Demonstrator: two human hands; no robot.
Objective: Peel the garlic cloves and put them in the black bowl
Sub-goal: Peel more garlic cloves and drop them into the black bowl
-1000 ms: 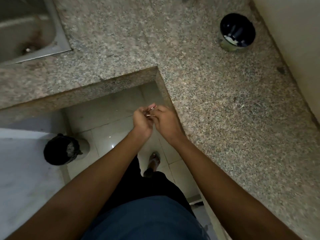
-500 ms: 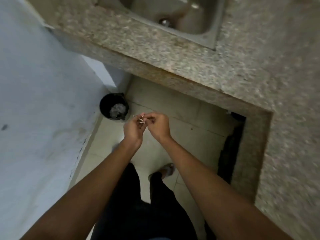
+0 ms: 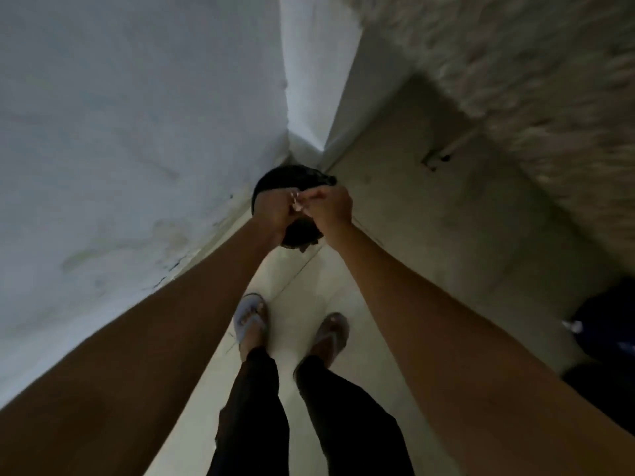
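Both my hands meet in the middle of the head view, straight above a black bin (image 3: 289, 177) that stands on the floor in the corner. My left hand (image 3: 275, 209) and my right hand (image 3: 332, 203) pinch a small pale garlic clove (image 3: 297, 202) between their fingertips, with bits of pale skin showing. Most of the bin's opening is hidden behind the hands. The black bowl is not in view.
A white wall (image 3: 120, 132) fills the left side. The blurred granite counter (image 3: 532, 56) runs along the upper right. My sandalled feet (image 3: 252, 317) stand on the pale tiled floor (image 3: 429, 235). A dark object (image 3: 608, 324) sits at the right edge.
The view has swung away from the counter and sink toward the floor corner. My hands, still pinching the clove, now hang directly over the black bin instead of beside it.
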